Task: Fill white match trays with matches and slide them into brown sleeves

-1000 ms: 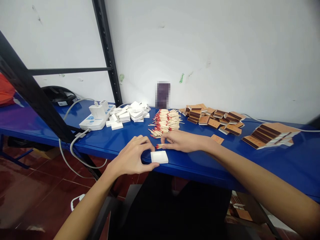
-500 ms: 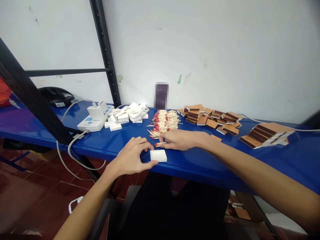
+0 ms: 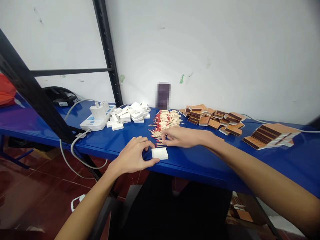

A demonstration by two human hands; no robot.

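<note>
My left hand curls round the left end of a white matchbox tray, its thumb at the near edge and its fingers at the far corner. The tray lies flat near the front edge of the blue shelf, open side up. Just beyond it, my right hand pinches a few red-headed matches between thumb and fingers. More loose matches lie under and beside those fingertips. Behind them spreads a big heap of matches, its near side partly hidden by my right hand.
White trays are heaped at the back left, beside a power strip with plugs and cables. Brown matchboxes lie piled at the back right, with a neat stack of matchboxes farther right. A black shelf post rises at left.
My right hand has shifted slightly up and its fingers have re-gripped at the matches. My left hand stays at the tray. The whole view has shifted slightly.
</note>
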